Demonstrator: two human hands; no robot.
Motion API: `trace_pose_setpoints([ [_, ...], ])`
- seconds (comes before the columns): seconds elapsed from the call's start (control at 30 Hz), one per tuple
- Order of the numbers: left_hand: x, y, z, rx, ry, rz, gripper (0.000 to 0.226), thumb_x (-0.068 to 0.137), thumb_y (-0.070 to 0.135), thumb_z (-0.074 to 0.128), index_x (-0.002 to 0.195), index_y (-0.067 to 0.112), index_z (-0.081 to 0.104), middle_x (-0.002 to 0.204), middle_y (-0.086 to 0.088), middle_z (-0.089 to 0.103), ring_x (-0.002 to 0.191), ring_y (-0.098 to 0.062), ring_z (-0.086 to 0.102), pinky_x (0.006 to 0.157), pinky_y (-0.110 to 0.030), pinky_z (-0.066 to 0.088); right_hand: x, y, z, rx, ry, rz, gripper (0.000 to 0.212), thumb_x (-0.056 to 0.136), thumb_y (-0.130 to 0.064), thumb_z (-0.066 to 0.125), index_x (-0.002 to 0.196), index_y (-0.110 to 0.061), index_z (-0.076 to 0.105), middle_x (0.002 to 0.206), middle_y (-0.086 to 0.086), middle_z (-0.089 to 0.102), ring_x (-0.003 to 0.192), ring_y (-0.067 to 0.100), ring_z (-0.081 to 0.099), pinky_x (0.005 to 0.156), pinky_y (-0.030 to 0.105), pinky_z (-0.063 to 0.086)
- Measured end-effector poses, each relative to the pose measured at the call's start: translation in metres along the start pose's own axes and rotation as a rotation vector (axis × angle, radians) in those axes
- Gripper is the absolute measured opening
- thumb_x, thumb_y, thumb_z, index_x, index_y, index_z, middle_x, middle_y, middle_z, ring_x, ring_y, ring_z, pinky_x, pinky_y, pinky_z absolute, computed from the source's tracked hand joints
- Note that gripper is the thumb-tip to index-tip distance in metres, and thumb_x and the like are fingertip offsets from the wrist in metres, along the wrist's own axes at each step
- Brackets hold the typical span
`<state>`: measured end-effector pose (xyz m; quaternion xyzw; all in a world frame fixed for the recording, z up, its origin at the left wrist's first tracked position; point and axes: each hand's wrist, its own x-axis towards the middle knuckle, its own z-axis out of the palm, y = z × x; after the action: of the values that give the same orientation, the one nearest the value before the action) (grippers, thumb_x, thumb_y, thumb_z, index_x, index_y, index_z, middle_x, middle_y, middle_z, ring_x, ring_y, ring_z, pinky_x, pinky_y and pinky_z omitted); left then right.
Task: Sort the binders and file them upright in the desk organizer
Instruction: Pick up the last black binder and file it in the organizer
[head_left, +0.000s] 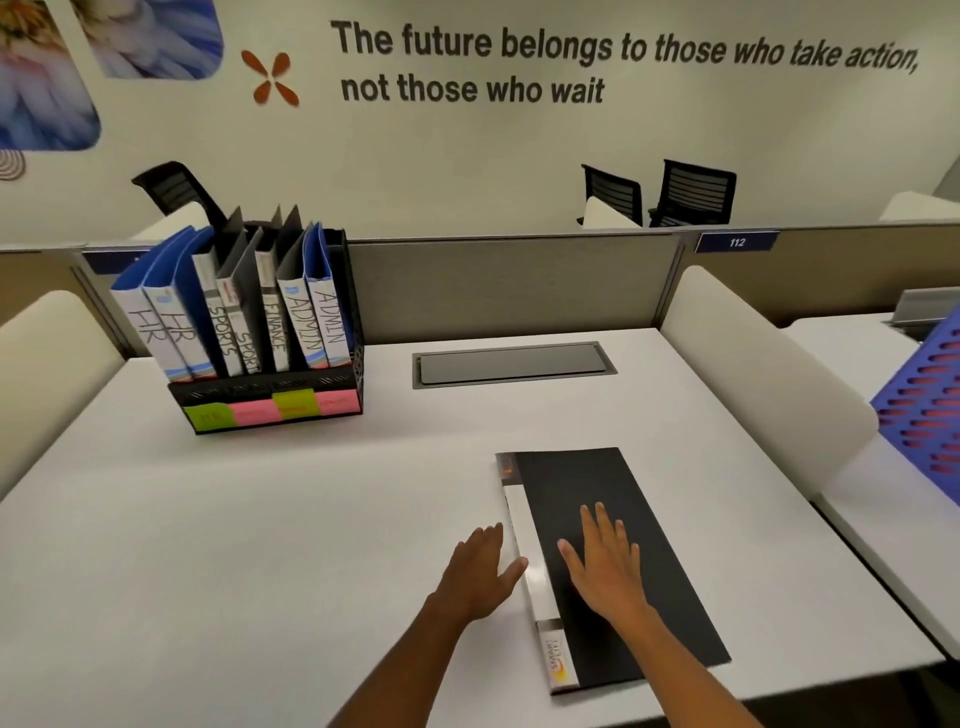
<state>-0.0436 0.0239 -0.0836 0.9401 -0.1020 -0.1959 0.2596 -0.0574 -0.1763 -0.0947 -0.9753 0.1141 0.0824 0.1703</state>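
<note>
On the desk (260, 519) near its front edge lies the last binder (613, 561), thin, stiff, slick. Right hand (605, 569) flat on it, left hand (480, 571) spread beside the spine; grip there, I'd say.

Sticky notes (270, 410) unreadable; blue tray (924, 410) cut off at right edge.

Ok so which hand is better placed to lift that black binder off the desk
Left. The left hand sits at the black binder's spine edge, thumb touching it, ready to get a grip underneath. The right hand lies flat on the cover.
</note>
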Motion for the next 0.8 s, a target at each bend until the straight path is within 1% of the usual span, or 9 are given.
trace_pose_setpoints([
  [0.13, -0.003, 0.014, 0.013, -0.005, -0.043, -0.022, 0.075, 0.095, 0.062, 0.037, 0.155, 0.023, 0.013, 0.162, 0.0, 0.017, 0.149, -0.024, 0.018, 0.12, -0.04, 0.019, -0.009, 0.028, 0.001, 0.02, -0.011, 0.049, 0.073, 0.097, -0.06, 0.029, 0.155, -0.025, 0.001, 0.163, 0.001, -0.006, 0.149, 0.033, -0.001, 0.117, 0.055, 0.009],
  [0.2, -0.005, 0.019, 0.017, -0.014, -0.054, -0.019, 0.075, 0.095, 0.06, 0.04, 0.155, 0.023, 0.014, 0.159, -0.002, 0.027, 0.145, -0.026, 0.03, 0.116, -0.038, 0.029, -0.014, 0.04, 0.003, 0.041, -0.028, 0.072, 0.073, 0.097, -0.06, 0.03, 0.155, -0.026, 0.001, 0.163, 0.001, -0.005, 0.149, 0.034, 0.0, 0.117, 0.056, 0.011],
  [0.27, -0.007, 0.026, 0.02, -0.028, -0.048, -0.007, 0.075, 0.095, 0.056, 0.044, 0.155, 0.022, 0.013, 0.148, -0.004, 0.046, 0.129, -0.024, 0.052, 0.106, -0.032, 0.041, -0.018, 0.049, 0.005, 0.068, -0.048, 0.09, 0.073, 0.097, -0.06, 0.031, 0.155, -0.026, 0.002, 0.163, 0.001, -0.002, 0.149, 0.036, 0.003, 0.117, 0.057, 0.015],
  [0.33, -0.009, 0.033, 0.023, -0.079, -0.048, -0.013, 0.076, 0.096, 0.05, 0.049, 0.155, 0.022, 0.01, 0.134, -0.007, 0.058, 0.111, -0.02, 0.063, 0.098, -0.028, 0.048, -0.022, 0.055, 0.008, 0.087, -0.062, 0.09, 0.074, 0.096, -0.06, 0.033, 0.155, -0.026, 0.004, 0.163, 0.002, 0.003, 0.149, 0.036, 0.005, 0.117, 0.055, 0.017],
  [0.37, -0.01, 0.038, 0.025, -0.128, -0.054, -0.025, 0.079, 0.095, 0.047, 0.052, 0.155, 0.021, 0.008, 0.135, -0.008, 0.057, 0.112, -0.022, 0.062, 0.1, -0.029, 0.049, -0.023, 0.057, 0.009, 0.093, -0.062, 0.085, 0.074, 0.096, -0.06, 0.035, 0.155, -0.026, 0.005, 0.163, 0.003, 0.006, 0.149, 0.035, 0.006, 0.117, 0.054, 0.018],
  [0.47, -0.012, 0.05, 0.031, -0.375, -0.02, -0.087, 0.086, 0.091, 0.04, 0.062, 0.155, 0.018, 0.008, 0.152, -0.008, 0.039, 0.132, -0.029, 0.049, 0.108, -0.038, 0.043, -0.024, 0.062, 0.006, 0.16, -0.05, 0.077, 0.073, 0.096, -0.057, 0.039, 0.155, -0.026, 0.009, 0.161, 0.004, 0.017, 0.149, 0.033, 0.011, 0.117, 0.051, 0.022],
  [0.57, -0.014, 0.057, 0.03, -0.705, 0.065, -0.252, 0.089, 0.087, 0.03, 0.071, 0.154, 0.019, 0.013, 0.159, -0.008, 0.026, 0.141, -0.031, 0.036, 0.11, -0.042, 0.039, -0.023, 0.065, 0.0, 0.243, -0.042, 0.082, 0.069, 0.097, -0.053, 0.042, 0.154, -0.026, 0.014, 0.158, 0.004, 0.026, 0.147, 0.033, 0.019, 0.115, 0.048, 0.028],
  [0.67, -0.015, 0.057, 0.024, -0.977, 0.081, -0.397, 0.084, 0.086, 0.019, 0.073, 0.151, 0.017, 0.02, 0.156, -0.013, 0.028, 0.136, -0.036, 0.041, 0.106, -0.046, 0.044, -0.023, 0.067, -0.004, 0.289, -0.044, 0.083, 0.066, 0.097, -0.051, 0.044, 0.153, -0.027, 0.02, 0.156, 0.004, 0.032, 0.145, 0.033, 0.026, 0.112, 0.047, 0.032],
  [0.8, -0.019, 0.055, 0.016, -1.217, 0.042, -0.447, 0.077, 0.086, 0.014, 0.072, 0.147, 0.014, 0.026, 0.148, -0.017, 0.041, 0.125, -0.039, 0.052, 0.093, -0.044, 0.05, -0.027, 0.066, -0.004, 0.316, -0.048, 0.072, 0.065, 0.096, -0.053, 0.045, 0.152, -0.029, 0.023, 0.156, 0.002, 0.033, 0.145, 0.031, 0.027, 0.112, 0.047, 0.032],
])
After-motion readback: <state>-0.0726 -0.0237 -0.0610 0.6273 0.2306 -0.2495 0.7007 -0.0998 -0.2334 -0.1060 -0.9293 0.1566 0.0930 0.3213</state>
